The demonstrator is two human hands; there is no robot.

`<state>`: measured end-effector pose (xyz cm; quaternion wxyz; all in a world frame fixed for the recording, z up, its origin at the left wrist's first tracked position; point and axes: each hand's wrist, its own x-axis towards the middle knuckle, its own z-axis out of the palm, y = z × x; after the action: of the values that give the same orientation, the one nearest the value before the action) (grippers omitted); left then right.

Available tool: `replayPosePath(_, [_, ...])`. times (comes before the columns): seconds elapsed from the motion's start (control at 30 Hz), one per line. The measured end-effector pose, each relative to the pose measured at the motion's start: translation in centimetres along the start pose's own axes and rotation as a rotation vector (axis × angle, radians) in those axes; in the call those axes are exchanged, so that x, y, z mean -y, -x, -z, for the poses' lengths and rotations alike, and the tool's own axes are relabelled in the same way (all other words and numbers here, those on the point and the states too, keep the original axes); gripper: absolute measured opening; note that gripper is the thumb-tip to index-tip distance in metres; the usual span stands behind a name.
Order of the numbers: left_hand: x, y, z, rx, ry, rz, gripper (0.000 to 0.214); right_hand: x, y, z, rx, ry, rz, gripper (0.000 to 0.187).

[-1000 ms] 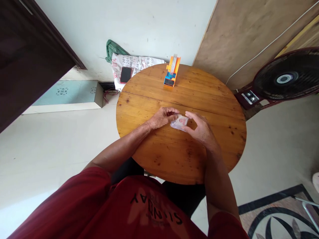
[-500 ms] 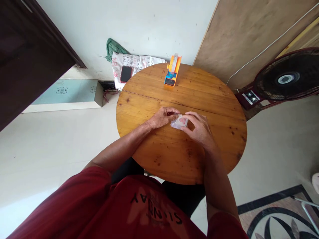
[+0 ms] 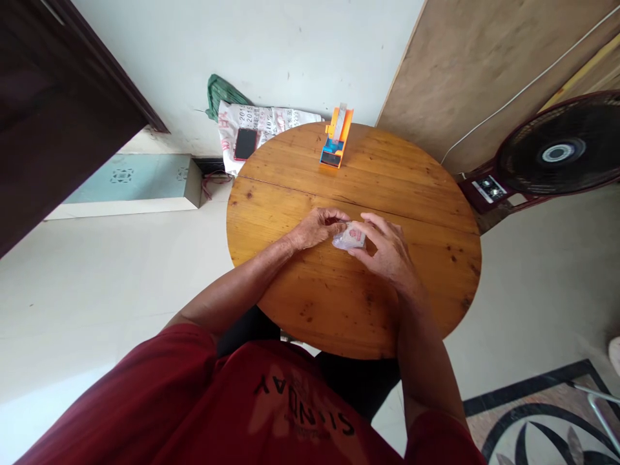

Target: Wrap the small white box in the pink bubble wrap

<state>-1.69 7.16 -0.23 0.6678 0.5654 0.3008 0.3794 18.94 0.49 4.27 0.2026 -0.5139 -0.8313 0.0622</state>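
A small clear plastic packet with red print (image 3: 349,237) lies on the round wooden table (image 3: 300,194) between both hands. My left hand (image 3: 317,227) curls its fingers onto the packet's left end and pinches it. My right hand (image 3: 385,248) covers the packet's right side, fingers bent over it and gripping. Part of the packet is hidden under the fingers.
An orange and blue device (image 3: 335,139) stands near the table's far edge. Beyond the table, a phone (image 3: 245,143) lies on a printed white sack (image 3: 271,121) by the wall. A dark fan (image 3: 557,152) stands on the right. A dark door (image 3: 53,103) is at left.
My right hand has slid left over the packet, so less of it shows than one second ago. My left hand has barely moved.
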Motion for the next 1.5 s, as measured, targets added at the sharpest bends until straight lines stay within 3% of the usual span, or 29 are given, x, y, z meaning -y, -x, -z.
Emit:
replayPosePath(0.13, [-0.1,0.0,-0.1,0.005,-0.015,0.015,0.035,0.1,0.0,0.3,0.026,-0.05,-0.021,0.041])
replayPosePath(0.33, [-0.9,0.2,0.0,-0.021,-0.073,0.053,0.03,-1.5,0.6,1.4,-0.005,-0.157,-0.095,0.059])
replayPosePath(0.5, [-3.1,1.3,0.8,0.033,-0.31,0.151,0.043,-3.1,1.2,1.3,0.17,-0.193,-0.256,0.075])
replayPosePath(0.63, [-3.4,1.7,0.8,0.151,-0.261,0.176,0.049,-2.5,0.7,1.3,0.22,-0.224,-0.237,0.061])
replayPosePath(0.83, [-2.3,1.4,0.2,0.148,-0.236,0.16,0.046,-1.5,0.0,1.0,0.203,-0.27,-0.231,0.043])
replayPosePath(1.03, [-2.1,1.2,0.0,0.144,-0.251,0.141,0.041,-1.7,0.1,0.8,0.206,-0.345,-0.267,0.046])
replayPosePath(1.2, [-3.4,1.5,0.7,0.116,-0.326,0.16,0.038,-2.7,0.8,1.4,0.223,-0.391,-0.318,0.055])
replayPosePath(1.4, [-3.9,1.9,1.3,0.254,-0.46,0.093,0.021,-2.2,0.6,1.4,0.272,-0.388,-0.315,0.053])
replayPosePath(1.5, [-3.3,1.7,0.9,0.188,-0.627,0.057,0.014,-1.9,0.3,1.1,0.265,-0.36,-0.306,0.054])
